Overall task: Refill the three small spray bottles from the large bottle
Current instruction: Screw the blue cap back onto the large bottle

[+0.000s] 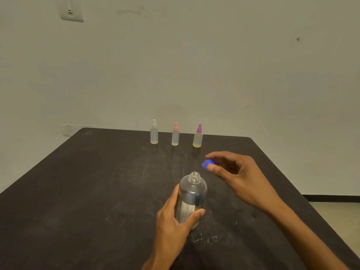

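Observation:
The large clear bottle (191, 195) stands on the dark table with its neck uncapped. My left hand (173, 221) grips its lower body around the white label. Just right of the bottle's mouth, my right hand (233, 172) pinches the blue cap (206, 163) between thumb and fingertips above the table. Three small spray bottles stand in a row near the far edge: one with a white top (154, 133), one with a pink top (175, 135), one with a purple top (198, 137). Each shows a little yellowish liquid at the bottom.
The dark scuffed table (97, 191) reaches to a pale wall. Wall sockets (72, 129) sit behind its far left corner. The table's right edge drops to a light floor (335, 215).

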